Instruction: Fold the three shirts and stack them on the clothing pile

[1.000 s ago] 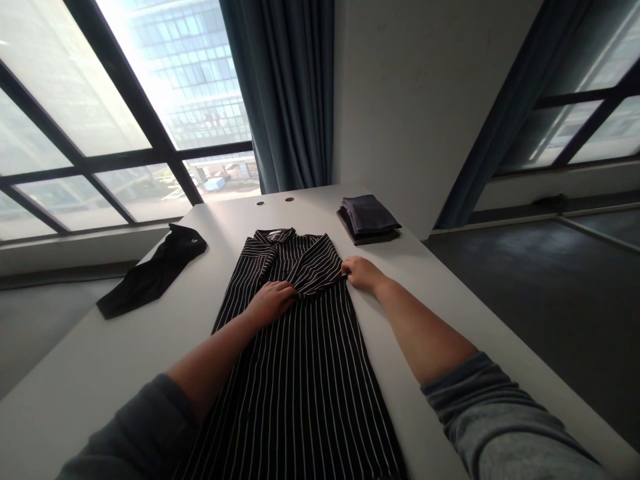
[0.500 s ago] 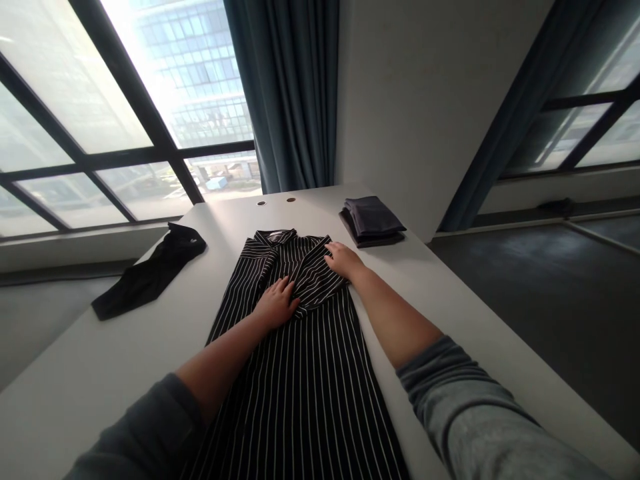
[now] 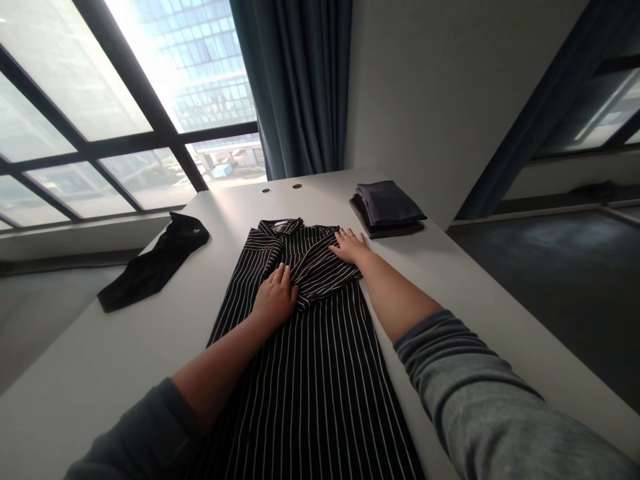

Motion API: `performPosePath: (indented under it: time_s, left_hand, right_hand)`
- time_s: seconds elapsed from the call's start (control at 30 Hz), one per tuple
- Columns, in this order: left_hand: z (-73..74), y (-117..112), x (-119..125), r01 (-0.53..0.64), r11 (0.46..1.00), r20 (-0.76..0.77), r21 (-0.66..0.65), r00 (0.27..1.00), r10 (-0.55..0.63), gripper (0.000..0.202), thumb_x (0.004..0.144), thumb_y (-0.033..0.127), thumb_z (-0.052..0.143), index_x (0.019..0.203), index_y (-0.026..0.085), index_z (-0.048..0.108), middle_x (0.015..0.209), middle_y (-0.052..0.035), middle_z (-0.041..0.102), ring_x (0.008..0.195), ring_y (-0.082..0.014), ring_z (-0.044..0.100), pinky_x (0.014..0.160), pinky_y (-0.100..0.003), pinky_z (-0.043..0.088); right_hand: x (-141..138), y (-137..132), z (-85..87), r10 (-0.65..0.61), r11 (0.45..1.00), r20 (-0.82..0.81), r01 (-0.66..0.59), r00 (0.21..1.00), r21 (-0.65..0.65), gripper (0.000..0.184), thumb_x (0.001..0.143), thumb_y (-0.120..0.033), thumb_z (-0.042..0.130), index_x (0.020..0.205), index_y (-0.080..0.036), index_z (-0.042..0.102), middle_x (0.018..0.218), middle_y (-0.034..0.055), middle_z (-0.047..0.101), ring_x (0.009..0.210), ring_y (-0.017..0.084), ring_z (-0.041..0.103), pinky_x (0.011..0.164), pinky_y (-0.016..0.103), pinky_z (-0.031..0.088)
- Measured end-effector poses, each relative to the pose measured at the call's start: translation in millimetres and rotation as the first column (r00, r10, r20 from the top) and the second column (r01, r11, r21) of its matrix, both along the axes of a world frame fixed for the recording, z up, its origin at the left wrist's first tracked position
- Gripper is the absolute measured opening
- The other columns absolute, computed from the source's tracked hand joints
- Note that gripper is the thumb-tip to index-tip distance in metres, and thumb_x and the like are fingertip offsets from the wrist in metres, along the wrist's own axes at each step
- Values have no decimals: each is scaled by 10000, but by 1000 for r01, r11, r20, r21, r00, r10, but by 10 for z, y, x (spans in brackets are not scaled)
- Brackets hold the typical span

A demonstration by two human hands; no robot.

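A black shirt with white vertical pinstripes [image 3: 310, 373] lies face up and lengthwise on the white table [image 3: 110, 353], its collar [image 3: 283, 228] at the far end. One striped sleeve [image 3: 320, 267] is folded across the chest. My left hand [image 3: 275, 298] rests flat on the shirt at the lower end of that fold, fingers apart. My right hand [image 3: 350, 247] lies palm down on the folded sleeve near the far shoulder, holding nothing.
A black garment [image 3: 157, 261] lies crumpled on the table's left side. A folded dark grey stack of cloth [image 3: 387, 208] sits at the far right. Two small round holes [image 3: 281, 188] mark the far table end. The table's right edge runs close to the shirt.
My right hand has moved from the sleeve's outer edge inward and up onto the chest. My left hand has flattened, with its fingers spread. The view has tilted slightly.
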State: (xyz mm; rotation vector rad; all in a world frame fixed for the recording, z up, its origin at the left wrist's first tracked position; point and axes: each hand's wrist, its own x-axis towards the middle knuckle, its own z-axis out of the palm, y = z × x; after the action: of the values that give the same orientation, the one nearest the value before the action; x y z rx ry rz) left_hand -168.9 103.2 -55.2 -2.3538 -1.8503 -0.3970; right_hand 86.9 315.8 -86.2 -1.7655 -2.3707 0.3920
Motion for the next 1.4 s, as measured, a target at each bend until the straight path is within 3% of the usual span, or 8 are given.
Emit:
performPosePath:
  time_s: [0.2,0.47,0.7,0.77,0.87,1.0,1.17,1.4]
  left_hand:
    - [-23,-63,90,106,979,-43,-175,992,-115,646,1066,508,360,1583,124,421,1676,-167,356,1579,-312,289,1289,-503,260]
    - [-91,-133,69,133,980,20,-147,991,-132,767,1029,621,417,1627,146,347,1703,-158,299,1597,-311,232,1303,-513,228]
    - [249,-319,267,240,967,-14,-89,970,-243,559,1026,482,530,1524,230,519,1646,-121,429,1545,-346,338,1244,-577,290]
    - [415,-504,469,444,890,-30,-98,893,-449,392,1054,405,494,1403,291,632,1533,-77,570,1423,-301,494,1158,-519,400]
    - [555,-834,823,735,651,-27,-189,659,-752,306,1050,365,522,1296,295,692,1374,-49,681,1186,-236,640,968,-417,516]
    - [493,-1153,1177,877,448,-13,-175,453,-892,332,1036,339,557,1351,292,652,1400,-10,664,1050,-198,677,844,-383,549]
    - [473,-1267,1332,875,430,-62,-222,428,-902,325,1008,288,591,1328,295,648,1198,-28,711,921,-192,696,731,-384,546]
    - [895,-1422,1118,858,481,-144,-181,461,-876,162,1002,314,626,1136,265,703,1157,-8,688,890,-174,653,706,-360,472]
  right_hand:
    - [11,16,-15,10,1000,-8,-10,1000,0,799,1012,-643,364,1681,-231,219,1761,82,108,1619,364,32,1256,668,-27]
    - [-9,60,-67,-32,999,-10,32,999,24,788,1018,-635,342,1676,-217,232,1754,91,142,1616,337,87,1264,640,-8]
    - [38,141,-20,-192,976,-108,201,975,79,654,1065,-472,252,1579,-118,446,1699,167,310,1575,318,241,1271,519,182]
    - [57,156,10,-184,978,-101,192,978,82,622,1049,-456,322,1551,-130,493,1676,163,361,1557,313,282,1271,507,188]
    - [90,155,77,-159,981,-92,167,983,96,567,1015,-434,426,1486,-157,578,1624,151,450,1497,270,393,1248,408,256]
    - [98,123,183,-171,977,-81,180,982,118,485,921,-392,583,1335,-165,696,1434,164,619,1287,245,587,1106,316,409]
    - [-20,119,305,-196,970,-93,207,976,124,279,847,-305,649,1076,-190,761,1179,134,726,1006,238,669,883,304,491]
    - [-253,220,650,-144,978,-173,167,974,124,274,788,-187,685,1060,-198,718,1041,75,763,871,199,660,716,241,449]
